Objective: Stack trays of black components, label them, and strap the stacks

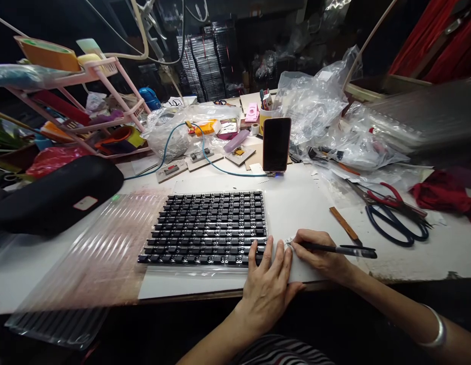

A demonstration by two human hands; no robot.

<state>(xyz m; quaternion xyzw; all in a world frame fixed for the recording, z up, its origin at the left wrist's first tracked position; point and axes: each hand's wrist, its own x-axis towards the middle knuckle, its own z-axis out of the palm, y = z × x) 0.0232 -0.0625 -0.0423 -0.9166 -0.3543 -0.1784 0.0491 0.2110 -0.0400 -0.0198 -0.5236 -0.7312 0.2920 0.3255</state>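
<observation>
Hands (pixel 266 284) hold a slim black pen (pixel 336 249).

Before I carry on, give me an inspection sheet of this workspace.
Surface: white worktop, brown stains along its front edge at right.
Things: rows of small black components on clear plastic; black pen, its writing end down at small marks.
Clutter: crumpled clear plastic bags at the back; red-handled pliers and dark blue-handled scissors at right; black case with a white label at left.
Hands: left hand spread, fingertips at the components' near right corner; right hand holds the pen.
Cables: blue cable runs to the foot of the upright, dark-screened phone.
Surroundings: pink rack at left, red fabric at far right.
Other people's hands: nothing seen.
</observation>
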